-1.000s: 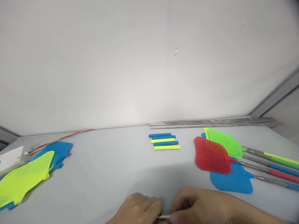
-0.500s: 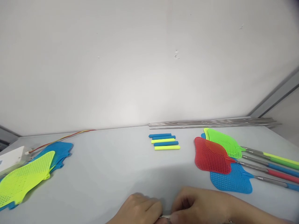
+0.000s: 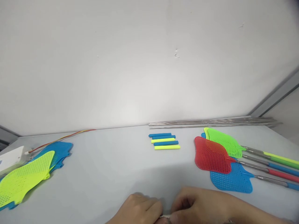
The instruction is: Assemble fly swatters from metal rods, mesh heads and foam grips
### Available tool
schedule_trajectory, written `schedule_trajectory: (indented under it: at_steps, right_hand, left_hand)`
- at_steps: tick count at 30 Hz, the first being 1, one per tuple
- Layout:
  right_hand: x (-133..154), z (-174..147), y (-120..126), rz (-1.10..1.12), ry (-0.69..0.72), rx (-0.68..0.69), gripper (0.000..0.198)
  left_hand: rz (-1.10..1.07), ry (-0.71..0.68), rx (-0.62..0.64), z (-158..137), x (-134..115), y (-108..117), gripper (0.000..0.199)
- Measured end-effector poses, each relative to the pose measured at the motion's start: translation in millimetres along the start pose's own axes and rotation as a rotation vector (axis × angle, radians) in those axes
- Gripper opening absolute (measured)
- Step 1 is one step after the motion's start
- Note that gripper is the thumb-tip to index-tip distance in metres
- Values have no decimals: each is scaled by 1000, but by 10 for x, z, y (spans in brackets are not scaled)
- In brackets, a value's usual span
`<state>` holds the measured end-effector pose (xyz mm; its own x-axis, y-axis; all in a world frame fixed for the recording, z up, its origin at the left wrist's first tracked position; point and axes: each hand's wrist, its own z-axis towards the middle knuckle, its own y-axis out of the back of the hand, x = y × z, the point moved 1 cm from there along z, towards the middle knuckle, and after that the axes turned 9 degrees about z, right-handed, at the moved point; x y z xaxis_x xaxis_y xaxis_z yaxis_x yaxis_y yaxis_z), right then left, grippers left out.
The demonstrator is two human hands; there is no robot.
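Left edge of counter (image 3: 105,161): loose swatter heads (image 3: 25,177), yellow-green over blue, no rods fitted. Near edge, centre: left hand (image 3: 137,210) and right hand (image 3: 201,205) both pinched on a small metal piece (image 3: 165,217), mostly out of frame. Far edge: five handle sleeves (image 3: 164,141), bare steel rods (image 3: 210,122), still unused. Right edge: several assembled fly swatters (image 3: 224,155) laid aside.
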<state>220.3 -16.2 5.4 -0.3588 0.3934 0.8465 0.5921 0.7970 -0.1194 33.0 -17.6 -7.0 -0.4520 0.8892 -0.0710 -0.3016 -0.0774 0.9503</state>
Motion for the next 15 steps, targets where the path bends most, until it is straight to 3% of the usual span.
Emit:
schedule_trajectory:
  at_steps: [15]
  right_hand:
    - [-40,16,9,24,1,0,32]
  left_hand:
    - [57,-21,-76,-26,-2,22,34]
